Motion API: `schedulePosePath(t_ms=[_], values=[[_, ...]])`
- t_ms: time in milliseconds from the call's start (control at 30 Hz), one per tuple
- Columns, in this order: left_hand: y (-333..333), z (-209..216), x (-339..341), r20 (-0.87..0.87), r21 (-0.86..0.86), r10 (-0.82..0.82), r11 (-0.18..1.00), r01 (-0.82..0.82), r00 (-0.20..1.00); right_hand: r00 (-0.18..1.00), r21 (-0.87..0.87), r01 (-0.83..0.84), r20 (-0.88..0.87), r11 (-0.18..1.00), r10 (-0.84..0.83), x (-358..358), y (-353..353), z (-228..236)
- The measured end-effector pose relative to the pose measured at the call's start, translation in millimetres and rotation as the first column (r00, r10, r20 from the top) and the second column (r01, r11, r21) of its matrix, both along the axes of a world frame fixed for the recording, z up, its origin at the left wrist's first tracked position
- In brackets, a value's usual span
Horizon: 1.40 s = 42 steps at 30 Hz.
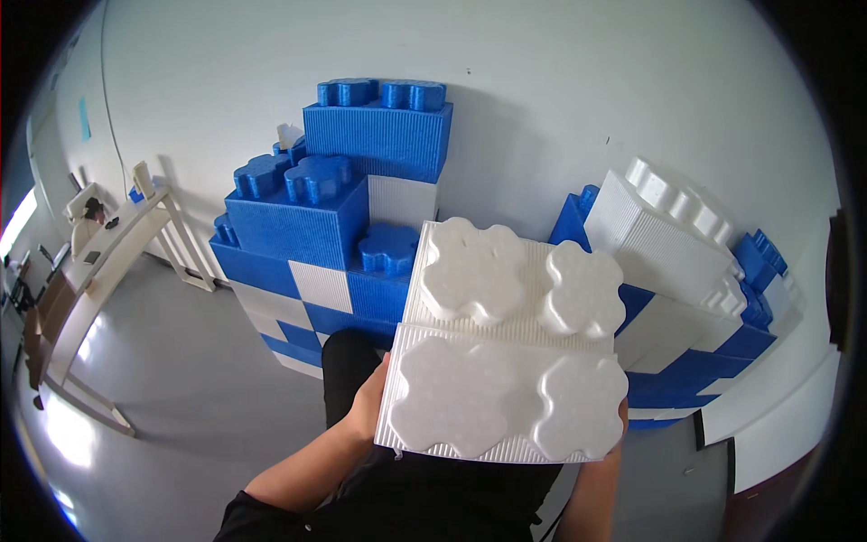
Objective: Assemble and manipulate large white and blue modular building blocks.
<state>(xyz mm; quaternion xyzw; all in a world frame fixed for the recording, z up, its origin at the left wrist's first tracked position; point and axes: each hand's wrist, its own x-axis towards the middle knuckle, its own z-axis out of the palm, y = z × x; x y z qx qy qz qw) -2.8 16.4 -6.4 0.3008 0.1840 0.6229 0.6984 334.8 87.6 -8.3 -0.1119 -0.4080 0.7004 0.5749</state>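
Note:
In front of my body is a large white toy building block [452, 397] with ribbed sides and broad clover-shaped studs. My left hand [368, 397] grips its left side, fingers partly hidden behind it. At its right edge my right hand [623, 417] holds the other side, nearly all covered by the block. Just beyond it, edge against edge in this view, lies a second white block [524, 285] with the same studs; whether the two are joined I cannot tell. Left of that one, a blue block [388, 248] shows a clover stud.
A stepped wall of blue and white blocks [289, 230] rises to the left, against the pale room wall [542, 90]. Another stack, topped by a white block [655, 239], stands at right. A white table [117, 239] is far left on the grey floor [199, 388].

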Motion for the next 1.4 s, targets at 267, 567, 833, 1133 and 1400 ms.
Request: schedulePosePath(t_ms=[267, 567, 833, 1133, 1400], values=[[-1, 19, 18, -0.058, -0.248, 0.109, 0.961, -0.120, 0.992, 0.999, -0.093, 0.036, -0.003, 0.995, -0.037, 21, 11, -19], [-10, 14, 1, -0.181, -0.145, 0.044, 0.987, -0.071, 0.983, 0.999, -0.040, -0.007, -0.033, 0.999, 0.006, 16, -2, -15], [-16, 12, 4, -0.321, -0.024, 0.157, 0.984, -0.174, 0.934, 0.993, -0.030, -0.068, -0.097, 0.997, 0.065, 22, -1, -19], [-17, 15, 13, -0.387, -0.118, 0.210, 0.954, -0.274, 0.898, 0.997, -0.189, -0.023, -0.081, 0.982, 0.008, 23, -7, -12], [-22, 1, -4, -0.410, 0.138, 0.278, 0.960, -0.243, 0.869, 0.994, -0.092, 0.065, 0.094, 0.994, -0.056, 15, -15, -4]])
